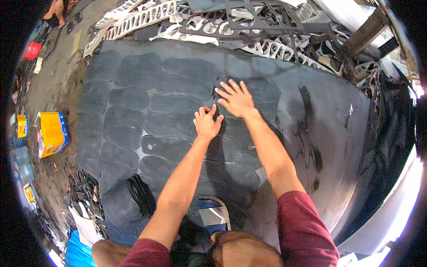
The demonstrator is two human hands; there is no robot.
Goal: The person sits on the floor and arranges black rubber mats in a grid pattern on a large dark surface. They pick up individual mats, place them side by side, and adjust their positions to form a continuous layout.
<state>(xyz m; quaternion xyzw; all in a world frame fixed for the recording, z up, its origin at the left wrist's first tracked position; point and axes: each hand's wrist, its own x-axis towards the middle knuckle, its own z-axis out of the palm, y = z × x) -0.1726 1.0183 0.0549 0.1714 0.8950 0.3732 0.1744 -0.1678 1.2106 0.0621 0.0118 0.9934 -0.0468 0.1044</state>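
A large dark grey sheet [329,111], probably rubber or foam, spreads in front of me, marked with several rows of sole-shaped outlines. My right hand [238,100] lies flat, fingers spread, on a dark sole-shaped area [265,95] of the sheet; I cannot tell whether that is a separate piece. Just left of it, my left hand [207,123] rests its bent, parted fingertips on the sheet near the edge of that shape. No tool shows in either hand. A stack of dark sole-shaped pieces [126,202] sits at the sheet's near left corner.
Offcuts with cut-out holes [142,20] heap along the far edge, beside a brown post [367,31]. To the left stand a yellow box [52,133] and large clear bottles [26,172]. Dark scraps [86,196] lie near left. My foot in a sandal [213,212] rests on the sheet.
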